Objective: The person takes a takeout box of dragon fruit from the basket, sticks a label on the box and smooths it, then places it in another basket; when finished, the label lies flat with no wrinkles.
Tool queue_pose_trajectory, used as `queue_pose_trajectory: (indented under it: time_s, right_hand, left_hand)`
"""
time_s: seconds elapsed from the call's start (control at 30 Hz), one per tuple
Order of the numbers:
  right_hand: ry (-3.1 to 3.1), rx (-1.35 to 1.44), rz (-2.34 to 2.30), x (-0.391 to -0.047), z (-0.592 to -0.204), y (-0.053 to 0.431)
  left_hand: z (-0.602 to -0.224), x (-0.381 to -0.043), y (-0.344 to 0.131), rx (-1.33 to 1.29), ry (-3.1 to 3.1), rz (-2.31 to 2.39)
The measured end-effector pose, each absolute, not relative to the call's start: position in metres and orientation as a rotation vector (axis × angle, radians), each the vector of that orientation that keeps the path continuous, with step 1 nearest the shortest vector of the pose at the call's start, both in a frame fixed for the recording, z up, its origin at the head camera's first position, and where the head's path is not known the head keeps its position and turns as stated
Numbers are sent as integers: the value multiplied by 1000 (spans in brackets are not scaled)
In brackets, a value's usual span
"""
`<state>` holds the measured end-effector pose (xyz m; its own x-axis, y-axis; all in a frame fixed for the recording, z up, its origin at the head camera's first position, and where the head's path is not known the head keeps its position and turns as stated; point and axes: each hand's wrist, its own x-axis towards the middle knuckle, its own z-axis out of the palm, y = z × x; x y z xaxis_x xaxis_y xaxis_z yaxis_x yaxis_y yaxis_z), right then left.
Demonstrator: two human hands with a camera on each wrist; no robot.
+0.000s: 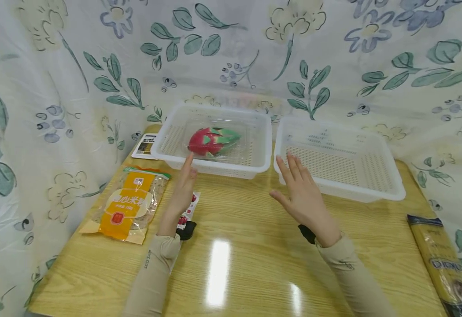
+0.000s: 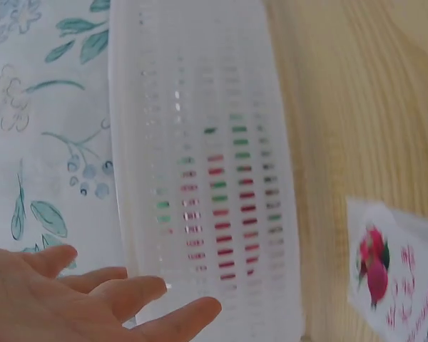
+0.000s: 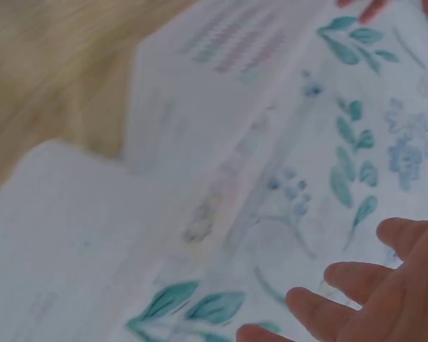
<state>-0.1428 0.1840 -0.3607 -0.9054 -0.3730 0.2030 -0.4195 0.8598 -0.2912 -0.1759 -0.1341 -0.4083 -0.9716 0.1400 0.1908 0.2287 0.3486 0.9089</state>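
In the head view, a white plastic basket [image 1: 260, 164] at the back left holds a clear plastic box with a red and green dragon fruit [image 1: 211, 141] inside. My left hand [image 1: 182, 189] hovers just in front of this basket, fingers extended, holding nothing. To its right stands a second white basket [image 1: 373, 193], with nothing visible in it. Near that basket's front left corner my right hand [image 1: 303, 196] is held up, fingers spread, with nothing in them. The left wrist view shows the dragon fruit's colours through the slots of the basket wall [image 2: 271, 214].
A yellow and clear food bag [image 1: 125, 204] lies on the left. Partly behind my left wrist is a card with dragon fruit pictures [image 1: 191, 207]. A white packet [image 1: 145, 146] sits by the left basket. A long yellow packet [image 1: 445, 264] lies along the right edge. A floral curtain hangs behind.
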Motion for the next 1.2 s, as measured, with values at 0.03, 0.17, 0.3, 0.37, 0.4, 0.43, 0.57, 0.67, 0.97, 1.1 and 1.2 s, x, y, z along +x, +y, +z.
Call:
queue_pose_trajectory:
  time_s: [0.03,0.17,0.3,0.37,0.4,0.43,0.57,0.67,0.97,1.1,1.2]
  right_hand:
    - [-2883,648,526,-149,-356,176]
    - [-2869,734,667,-178,-341,148]
    - [-2919,760,878,-207,-329,128]
    - [-2931,770,993,-222,-325,120]
    - [-2934,772,1052,-229,-323,116]
    - [-2936,776,1105,-237,-322,112]
    - [-2941,778,1268,-264,-319,99]
    - [-2962,743,1336,-281,-321,91]
    - [-3078,556,1541,-319,-340,75]
    - [-3110,462,1571,-331,-344,68]
    - [-3131,320,1616,-337,-343,64]
  left_hand:
    - [-408,-177,-131,-316,-2496,-1743]
    - [-409,-181,-125,-251,-2458,-1811]
    - [-413,-184,-123,-206,-2444,-1843]
    - [-413,-184,-122,-185,-2437,-1851]
    - [-414,-185,-122,-176,-2433,-1849]
    - [-414,-185,-122,-168,-2433,-1846]
    - [-414,-186,-122,-151,-2410,-1846]
    - [-415,-187,-120,-153,-2404,-1847]
    - [-419,-183,-119,-162,-2406,-1873]
    - [-418,-184,-119,-178,-2392,-1871]
    - [-416,-186,-120,-185,-2383,-1860]
